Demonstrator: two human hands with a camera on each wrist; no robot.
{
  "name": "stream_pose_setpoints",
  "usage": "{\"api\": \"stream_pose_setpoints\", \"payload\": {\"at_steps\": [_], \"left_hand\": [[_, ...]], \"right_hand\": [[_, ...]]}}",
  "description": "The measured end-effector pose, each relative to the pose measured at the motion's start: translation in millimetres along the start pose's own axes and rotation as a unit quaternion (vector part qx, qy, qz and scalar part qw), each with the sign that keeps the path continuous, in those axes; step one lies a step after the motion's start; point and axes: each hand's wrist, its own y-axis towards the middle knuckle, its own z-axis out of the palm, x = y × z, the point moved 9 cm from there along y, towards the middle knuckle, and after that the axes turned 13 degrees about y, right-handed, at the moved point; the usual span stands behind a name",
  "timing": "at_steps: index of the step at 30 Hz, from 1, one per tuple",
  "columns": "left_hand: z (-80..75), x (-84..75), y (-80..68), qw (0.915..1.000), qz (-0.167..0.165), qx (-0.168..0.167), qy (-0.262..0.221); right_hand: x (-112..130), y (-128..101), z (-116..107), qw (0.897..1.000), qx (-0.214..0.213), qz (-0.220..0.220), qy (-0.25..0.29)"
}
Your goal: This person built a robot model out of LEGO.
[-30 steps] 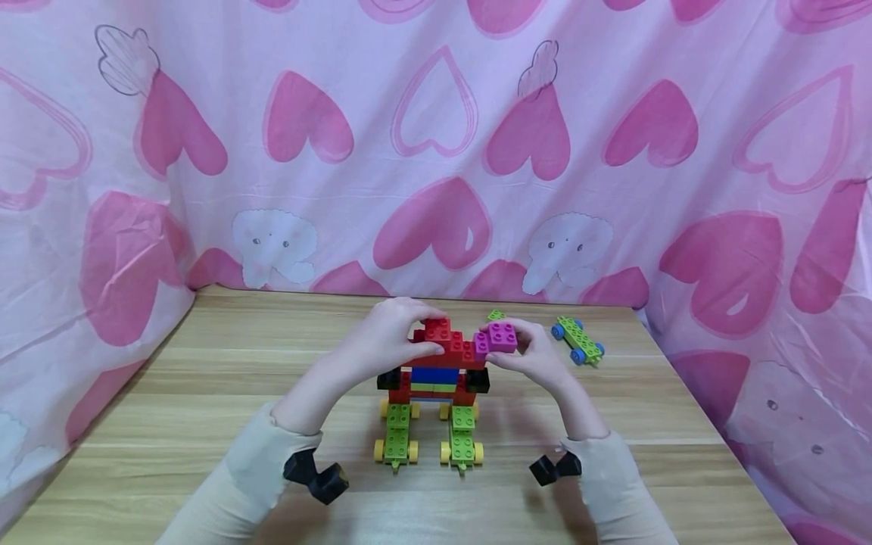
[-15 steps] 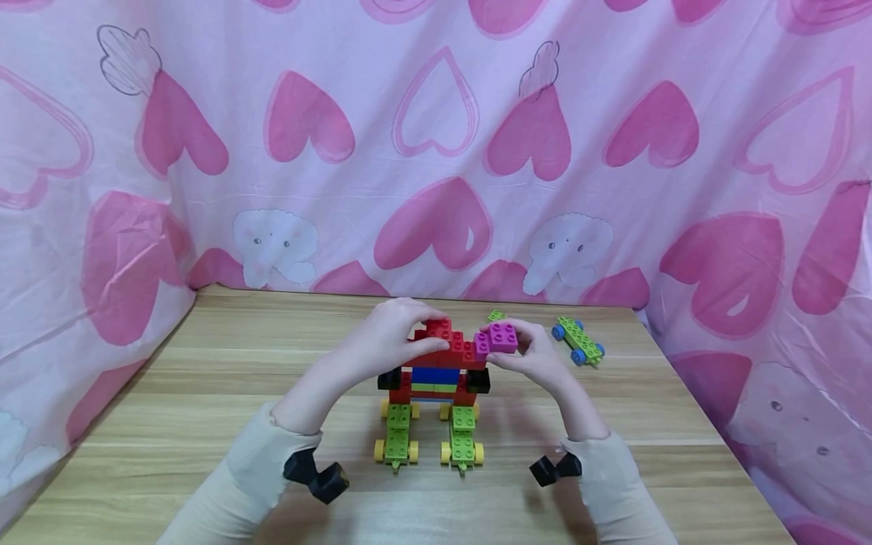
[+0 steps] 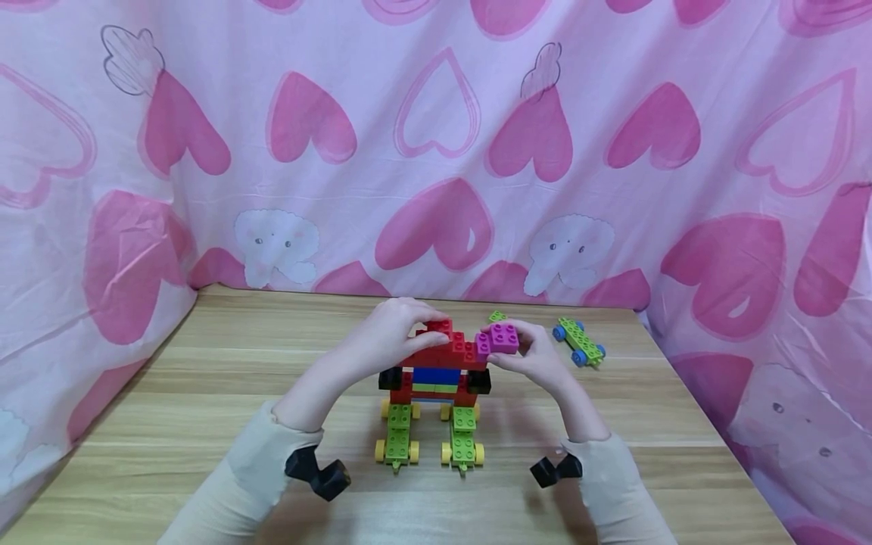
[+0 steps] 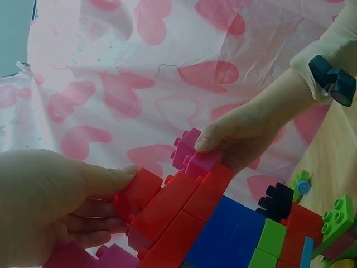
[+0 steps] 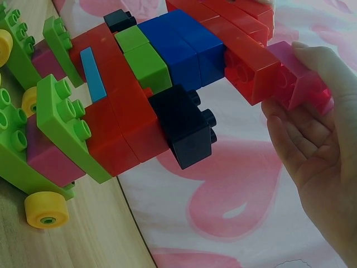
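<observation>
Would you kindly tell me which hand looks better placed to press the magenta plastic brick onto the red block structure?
Right, probably. The right hand already pinches the magenta plastic brick at the red block structure's end, while the left hand grips the opposite end, steadying it.

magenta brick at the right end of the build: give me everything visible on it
The magenta brick looks like glossy moulded plastic, a small block with round studs on top, four showing in the head view. It sits level at the right end of the build's red top row, butted against it. The right hand pinches it, thumb on the near face, fingers behind. It hangs above the wooden table, not touching it. The underside is hidden.
</observation>
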Motion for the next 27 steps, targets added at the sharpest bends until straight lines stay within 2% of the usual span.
{"api": "stream_pose_setpoints", "payload": {"at_steps": [11, 27], "left_hand": [[2.2, 1.9, 0.0, 0.9999, -0.012, 0.008, -0.009], [2.7, -0.5, 2.1, 0.9996, -0.008, 0.027, -0.001]], "right_hand": [[-0.6, -0.2, -0.4, 1.0, -0.001, 0.002, 0.003], [2.2, 0.6, 0.2, 1.0, 0.009, -0.003, -0.011]]}}
